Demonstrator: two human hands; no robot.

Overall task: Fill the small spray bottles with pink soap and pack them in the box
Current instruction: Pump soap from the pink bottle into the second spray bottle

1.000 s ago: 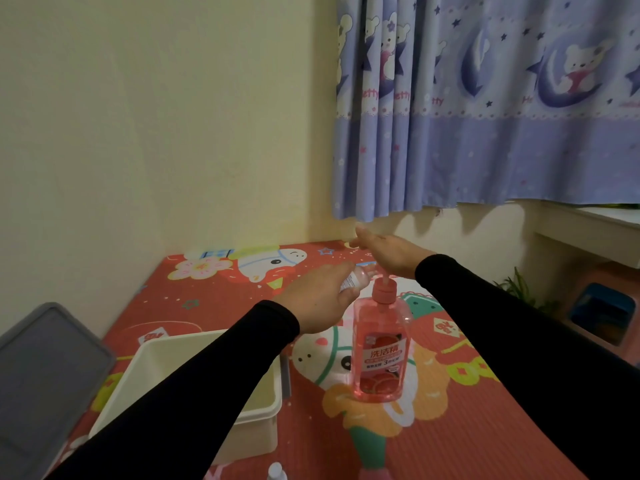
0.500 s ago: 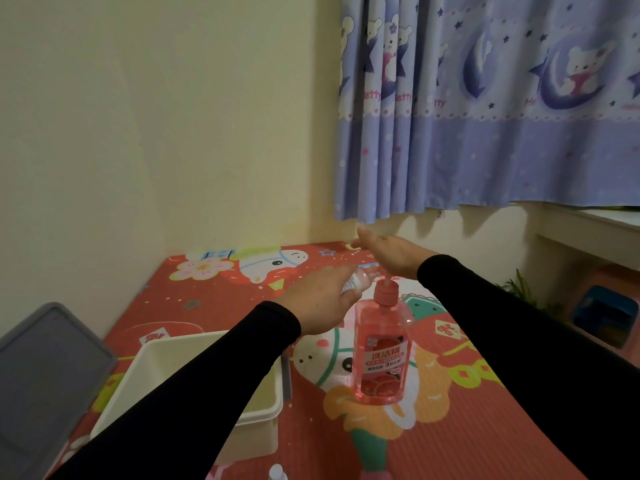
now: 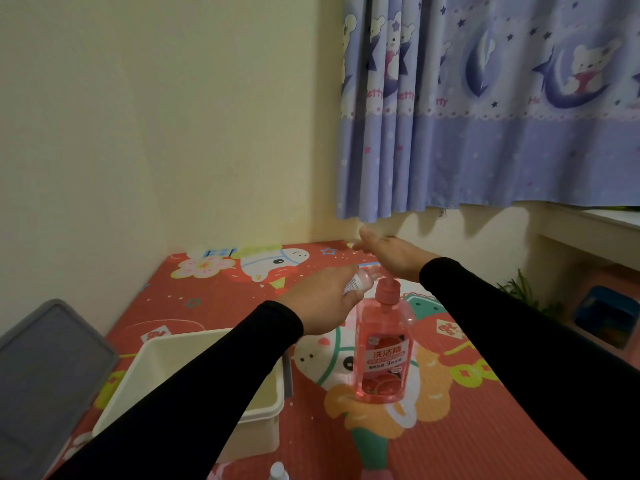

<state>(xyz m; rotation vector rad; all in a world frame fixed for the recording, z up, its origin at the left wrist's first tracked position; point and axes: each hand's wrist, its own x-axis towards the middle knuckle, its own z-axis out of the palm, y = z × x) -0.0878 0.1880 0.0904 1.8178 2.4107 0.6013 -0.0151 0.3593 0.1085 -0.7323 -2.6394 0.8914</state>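
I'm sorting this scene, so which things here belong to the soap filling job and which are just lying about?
Job: soap bottle, small bottle in left hand, right hand on pump, box, spare bottle.
Lying about: grey lid, curtain, plant.

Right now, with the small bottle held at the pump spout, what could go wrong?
1. The left hand holds the small bottle tilted at the soap bottle's spout; soap could miss the narrow mouth and drip on the mat.
2. The right hand presses the pump with a flat palm and nothing steadies the soap bottle, so it might tip.
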